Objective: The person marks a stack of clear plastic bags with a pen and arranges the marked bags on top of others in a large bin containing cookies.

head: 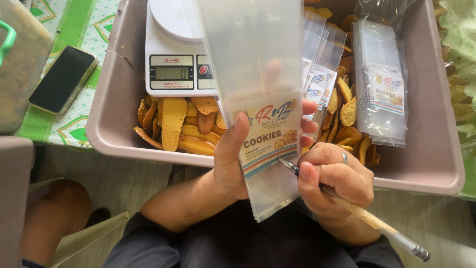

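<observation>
Far left of the frame: a dark phone [63, 79] is lying face up on the green patterned tablecloth [82, 25], just outside the tub and away from the food.

Upper centre-left: a white kitchen scale [179, 54] is sitting inside the big beige tub [115, 99], its display turned toward the wearer so it is readable from above. Brown cookies [173, 124] are piled just below the scale, touching its front edge.

Centre: the clear bag [258, 99] is being held upright over the tub's near rim by the left hand [233, 159], thumb clamped on the front beside the printed label [270, 136], fingers closed behind it, tips showing at the right edge. The label is thereby being braced flat, likely as a firm writing surface.

Lower centre-right: a pen [357, 211] is being gripped tightly by the right hand [332, 181], ring on one finger, tip being pressed to the label's lower edge.

Upper right: more labelled empty bags [382, 99] are lying on the cookies and standing against them, within easy reach.
</observation>
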